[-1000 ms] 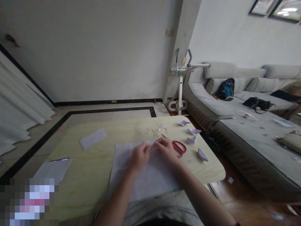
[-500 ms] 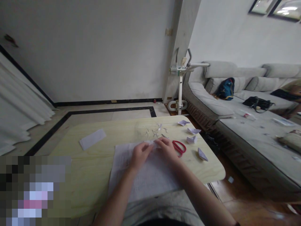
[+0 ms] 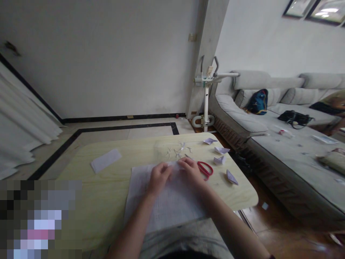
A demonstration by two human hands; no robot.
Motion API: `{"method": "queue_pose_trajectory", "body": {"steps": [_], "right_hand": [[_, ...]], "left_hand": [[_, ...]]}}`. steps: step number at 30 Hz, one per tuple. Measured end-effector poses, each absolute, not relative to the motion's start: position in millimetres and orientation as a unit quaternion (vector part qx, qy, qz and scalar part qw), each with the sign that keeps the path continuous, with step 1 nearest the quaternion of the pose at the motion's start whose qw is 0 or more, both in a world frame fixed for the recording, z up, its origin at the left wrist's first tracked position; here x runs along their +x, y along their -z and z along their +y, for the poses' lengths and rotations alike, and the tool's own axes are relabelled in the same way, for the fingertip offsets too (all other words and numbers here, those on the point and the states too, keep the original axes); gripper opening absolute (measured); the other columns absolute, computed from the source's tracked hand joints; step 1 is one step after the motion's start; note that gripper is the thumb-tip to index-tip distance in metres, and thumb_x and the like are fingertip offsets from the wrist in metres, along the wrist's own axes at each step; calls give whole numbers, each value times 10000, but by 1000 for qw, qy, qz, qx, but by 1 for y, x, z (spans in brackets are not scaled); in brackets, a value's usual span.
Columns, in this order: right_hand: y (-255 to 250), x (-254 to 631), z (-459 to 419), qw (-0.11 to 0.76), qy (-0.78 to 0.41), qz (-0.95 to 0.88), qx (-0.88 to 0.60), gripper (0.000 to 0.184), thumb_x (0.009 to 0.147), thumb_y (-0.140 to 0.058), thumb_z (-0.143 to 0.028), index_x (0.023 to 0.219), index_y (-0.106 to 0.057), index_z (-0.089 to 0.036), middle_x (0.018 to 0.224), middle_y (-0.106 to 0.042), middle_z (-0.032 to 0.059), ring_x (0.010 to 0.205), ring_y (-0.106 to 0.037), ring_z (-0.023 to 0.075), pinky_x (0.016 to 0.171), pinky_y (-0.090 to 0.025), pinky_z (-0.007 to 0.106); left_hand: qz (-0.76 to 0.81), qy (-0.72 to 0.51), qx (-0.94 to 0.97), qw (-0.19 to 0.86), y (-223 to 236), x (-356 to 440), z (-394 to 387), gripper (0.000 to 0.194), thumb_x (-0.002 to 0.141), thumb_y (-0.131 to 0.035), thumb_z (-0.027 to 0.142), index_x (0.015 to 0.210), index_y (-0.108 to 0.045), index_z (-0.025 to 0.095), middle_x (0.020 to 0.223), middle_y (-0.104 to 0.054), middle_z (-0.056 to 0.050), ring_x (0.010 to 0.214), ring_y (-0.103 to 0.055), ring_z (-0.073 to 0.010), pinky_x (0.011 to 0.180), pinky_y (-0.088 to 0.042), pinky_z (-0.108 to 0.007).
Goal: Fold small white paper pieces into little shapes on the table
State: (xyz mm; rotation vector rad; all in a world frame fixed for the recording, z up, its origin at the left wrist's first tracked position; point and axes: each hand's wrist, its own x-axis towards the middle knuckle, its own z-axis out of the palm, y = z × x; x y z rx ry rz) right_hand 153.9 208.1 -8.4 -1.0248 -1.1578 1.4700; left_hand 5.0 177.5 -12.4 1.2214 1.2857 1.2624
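Two bare hands work close together over one large sheet of thin white paper (image 3: 172,205) at a pale wood-grain table (image 3: 99,190). Four small folded paper boats, the nearest (image 3: 231,177) apart from the other three, line the table's right side. One pair of red-handled scissors (image 3: 205,170) lies between them and the right hand (image 3: 190,169), its blades partly hidden by that hand. One white paper rectangle (image 3: 106,160) rests well to the left; thin paper scraps (image 3: 178,150), too small to count surely, scatter beyond the sheet.

The round-cornered table stands in a tiled room with dark floor borders, a plain wall (image 3: 121,61) and a white curtain (image 3: 24,122) at left. A white exercise machine (image 3: 206,97) stands beside a pillar; a gray sectional sofa (image 3: 293,154) at right bears a blue backpack (image 3: 259,102) and a black handbag (image 3: 294,118). Pixelation covers the lower left.

The sheet lies flat beneath both hands, its far edge at the fingertips and its bulk spreading toward the wearer. The left hand (image 3: 159,177) and the right are loosely curled, thumbs drawn toward fingers, a narrow gap between them; whether either pinches the sheet or a smaller piece cannot be told.
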Motion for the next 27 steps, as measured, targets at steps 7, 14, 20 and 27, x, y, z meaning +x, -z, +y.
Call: {"method": "queue_pose_trajectory", "body": {"steps": [7, 14, 20, 27], "right_hand": [[13, 151, 209, 500, -533, -517, -446, 143, 715, -667, -311, 714, -649, -170, 649, -613, -5, 584, -532, 134, 559, -395, 239], [24, 149, 211, 517, -412, -592, -461, 230, 718, -626, -250, 938, -657, -193, 750, -620, 7, 661, -551, 161, 605, -427, 262], [23, 145, 208, 528, -464, -583, -408, 376, 712, -678, -297, 1066, -582, -213, 641, -478, -53, 565, -459, 126, 512, -358, 231], [16, 148, 205, 508, -500, -583, -389, 374, 746, -692, -336, 1081, -578, -216, 676, -496, -44, 617, -483, 127, 560, -383, 231]], "left_hand": [[573, -537, 552, 281, 19, 4, 179, 231, 797, -622, 357, 953, -623, 188, 784, -643, -27, 665, -605, -160, 606, -485, -257], [490, -501, 687, 195, 23, 10, 180, 191, 842, -589, 239, 1012, -677, 230, 1051, -671, -87, 1027, -601, -225, 936, -454, -363], [523, -518, 612, 290, 22, 9, 179, 197, 819, -629, 326, 954, -700, 202, 914, -726, -68, 836, -658, -204, 764, -498, -304], [521, -533, 541, 390, 25, 10, 182, 268, 771, -669, 381, 930, -689, 167, 902, -721, -65, 827, -658, -197, 758, -504, -294]]}}
